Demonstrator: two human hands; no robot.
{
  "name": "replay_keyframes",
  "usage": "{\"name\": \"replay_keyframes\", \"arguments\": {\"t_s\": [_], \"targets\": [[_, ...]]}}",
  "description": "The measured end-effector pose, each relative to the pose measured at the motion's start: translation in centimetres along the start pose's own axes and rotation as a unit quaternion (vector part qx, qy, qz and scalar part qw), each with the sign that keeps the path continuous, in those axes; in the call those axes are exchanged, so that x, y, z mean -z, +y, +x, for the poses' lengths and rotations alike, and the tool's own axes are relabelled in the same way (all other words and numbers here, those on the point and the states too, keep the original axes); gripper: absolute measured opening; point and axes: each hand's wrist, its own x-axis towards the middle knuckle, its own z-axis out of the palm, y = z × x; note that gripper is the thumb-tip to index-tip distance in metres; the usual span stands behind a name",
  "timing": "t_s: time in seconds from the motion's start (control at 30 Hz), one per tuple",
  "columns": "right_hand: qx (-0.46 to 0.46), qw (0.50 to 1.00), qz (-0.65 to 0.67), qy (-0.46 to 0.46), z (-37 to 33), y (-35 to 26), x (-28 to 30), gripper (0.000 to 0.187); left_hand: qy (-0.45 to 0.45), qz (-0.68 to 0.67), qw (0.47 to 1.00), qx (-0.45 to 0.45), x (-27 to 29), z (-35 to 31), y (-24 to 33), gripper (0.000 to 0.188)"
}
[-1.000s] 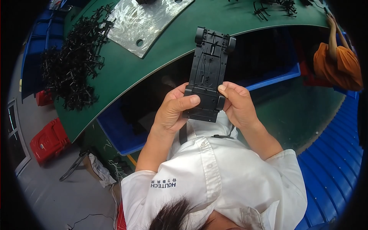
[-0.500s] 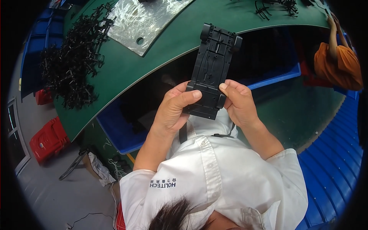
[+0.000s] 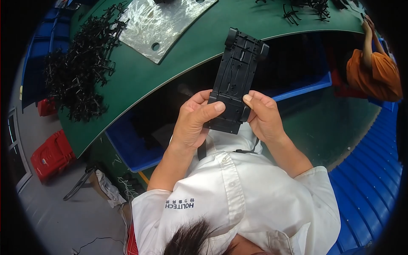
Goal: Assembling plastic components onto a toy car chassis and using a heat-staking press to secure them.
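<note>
holding chassis [image 3: 235,76] by near end; closed on it with left hand [image 3: 192,120] at seven o'clock, pinching its edge with right hand [image 3: 265,114] at five, equally near; pointing long axis outward to half past twelve

Up on the wearer's head, the left one of two side-by-side fisheyes looks steeply down, past a bit of hair [image 3: 187,239], with the fingers [image 3: 218,106] just above the middle of its view. It sits near: left hand [image 3: 190,121], right hand [image 3: 266,117] and bare forearms all show clearly. On the near side of the fingers the shirt [image 3: 231,182] fills the view; beyond them the table [image 3: 142,72] crosses, its edge bowed by the lens. Far left of them lies floor [image 3: 85,216]; far right and beyond, a co-worker [image 3: 372,72] looks small. A black curved border closes the sides.
</note>
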Motion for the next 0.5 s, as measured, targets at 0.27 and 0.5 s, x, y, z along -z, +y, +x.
{"name": "replay_keyframes", "arguments": {"t_s": [0.27,0.5], "targets": [[0.003,1.0,-0.016,-0.005,0.11,0.07,0.1,0.013,0.002,0.03,1.0,-0.003,0.12,-0.05,0.34,0.039],[0.007,1.0,-0.021,0.001,0.27,-0.04,0.01,0.013,-0.004,0.007,1.0,0.009,0.28,0.27,-0.03,0.045]]}}
